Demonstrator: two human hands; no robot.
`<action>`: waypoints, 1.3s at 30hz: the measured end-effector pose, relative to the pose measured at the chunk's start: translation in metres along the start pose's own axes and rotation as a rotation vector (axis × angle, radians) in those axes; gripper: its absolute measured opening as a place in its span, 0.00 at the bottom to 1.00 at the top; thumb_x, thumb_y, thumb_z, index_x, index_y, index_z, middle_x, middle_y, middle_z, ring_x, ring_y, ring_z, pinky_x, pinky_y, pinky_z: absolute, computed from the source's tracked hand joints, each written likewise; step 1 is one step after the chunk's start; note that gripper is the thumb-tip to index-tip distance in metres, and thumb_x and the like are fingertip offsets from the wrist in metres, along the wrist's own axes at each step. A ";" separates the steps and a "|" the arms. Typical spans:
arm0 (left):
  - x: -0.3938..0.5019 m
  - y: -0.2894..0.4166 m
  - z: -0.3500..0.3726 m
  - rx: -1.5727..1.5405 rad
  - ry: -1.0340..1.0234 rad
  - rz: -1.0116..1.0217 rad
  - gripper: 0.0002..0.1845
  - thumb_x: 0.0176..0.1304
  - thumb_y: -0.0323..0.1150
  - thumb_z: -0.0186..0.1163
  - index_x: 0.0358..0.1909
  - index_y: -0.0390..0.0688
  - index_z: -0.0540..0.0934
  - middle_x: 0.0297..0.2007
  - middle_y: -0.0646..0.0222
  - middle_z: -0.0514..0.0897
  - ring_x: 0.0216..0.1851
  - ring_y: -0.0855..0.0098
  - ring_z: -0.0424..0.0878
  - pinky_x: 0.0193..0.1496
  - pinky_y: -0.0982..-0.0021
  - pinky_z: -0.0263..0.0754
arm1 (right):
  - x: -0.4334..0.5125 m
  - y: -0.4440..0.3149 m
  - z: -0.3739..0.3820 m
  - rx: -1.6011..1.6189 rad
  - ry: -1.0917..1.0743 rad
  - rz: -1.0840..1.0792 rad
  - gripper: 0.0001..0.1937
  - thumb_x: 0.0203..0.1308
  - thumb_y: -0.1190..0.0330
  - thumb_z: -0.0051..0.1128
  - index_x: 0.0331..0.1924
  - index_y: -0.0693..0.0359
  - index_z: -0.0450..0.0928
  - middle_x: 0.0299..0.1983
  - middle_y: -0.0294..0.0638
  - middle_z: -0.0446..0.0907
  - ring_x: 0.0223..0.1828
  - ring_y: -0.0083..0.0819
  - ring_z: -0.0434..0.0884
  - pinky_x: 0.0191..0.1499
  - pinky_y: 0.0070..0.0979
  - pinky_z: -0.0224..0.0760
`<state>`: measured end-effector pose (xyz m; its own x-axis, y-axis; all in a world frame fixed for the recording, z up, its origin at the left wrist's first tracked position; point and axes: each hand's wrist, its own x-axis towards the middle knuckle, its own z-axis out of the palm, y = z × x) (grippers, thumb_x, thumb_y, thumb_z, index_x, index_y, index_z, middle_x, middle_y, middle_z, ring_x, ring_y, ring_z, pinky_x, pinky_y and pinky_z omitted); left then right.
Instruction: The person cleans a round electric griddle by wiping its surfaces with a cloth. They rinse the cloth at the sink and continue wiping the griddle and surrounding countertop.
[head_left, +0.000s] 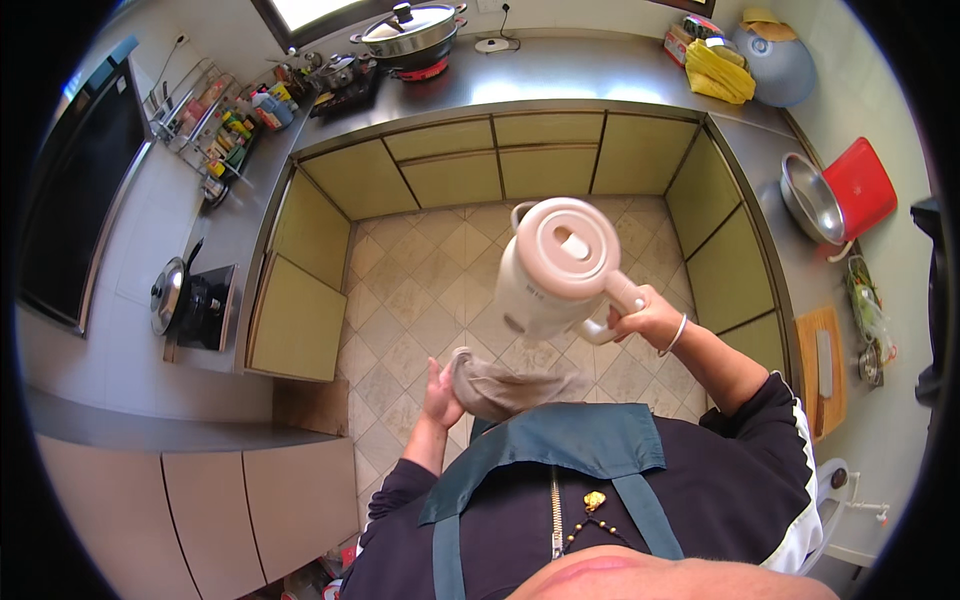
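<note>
My right hand (651, 315) grips the handle of a cream electric kettle (517, 285) and holds it up in front of me, over the floor. The kettle's pinkish lid (561, 259) is on and faces the camera. In my left hand (442, 394) is a grey-beige cloth (502, 384), which hangs loosely below the kettle and is partly blurred. Cloth and kettle appear apart. The kettle's underside is hidden from this angle.
Along the far steel counter (555, 71) stand a large lidded pot (409, 37) and the kettle's power base (491, 46). At left, a lidded pan (169, 296) sits by a hob. A cleaver (825, 364) lies on a wooden cutting board (810, 420) at right, beyond a steel basin (811, 199).
</note>
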<state>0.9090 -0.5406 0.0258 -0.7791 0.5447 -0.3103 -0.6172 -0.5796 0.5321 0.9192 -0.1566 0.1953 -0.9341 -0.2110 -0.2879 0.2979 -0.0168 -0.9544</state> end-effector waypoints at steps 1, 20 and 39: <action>0.013 0.011 -0.008 -0.027 0.035 0.033 0.42 0.65 0.66 0.36 0.66 0.39 0.60 0.62 0.57 0.69 0.64 0.56 0.65 0.68 0.54 0.57 | 0.021 -0.004 -0.019 -0.004 0.050 -0.026 0.09 0.39 0.72 0.60 0.28 0.64 0.77 0.25 0.37 0.77 0.26 0.26 0.78 0.27 0.23 0.75; 0.224 0.273 -0.120 -0.207 0.610 0.202 0.14 0.65 0.42 0.50 0.47 0.46 0.70 0.45 0.51 0.78 0.43 0.51 0.78 0.48 0.44 0.75 | 0.540 -0.162 -0.368 0.137 0.891 -0.089 0.13 0.40 0.68 0.60 0.32 0.61 0.74 0.31 0.43 0.75 0.32 0.46 0.79 0.22 0.56 0.75; 0.354 0.257 -0.049 -0.471 1.254 0.321 0.22 0.65 0.40 0.52 0.55 0.37 0.70 0.54 0.57 0.75 0.55 0.56 0.75 0.59 0.56 0.69 | 0.941 -0.239 -0.622 0.098 0.895 -0.091 0.16 0.48 0.68 0.59 0.43 0.63 0.74 0.39 0.40 0.77 0.40 0.34 0.77 0.34 0.47 0.78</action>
<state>0.4689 -0.5268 0.0138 -0.3146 -0.4113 -0.8555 -0.1757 -0.8604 0.4783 -0.1528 0.2572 0.1032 -0.7461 0.6339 -0.2038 0.1922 -0.0880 -0.9774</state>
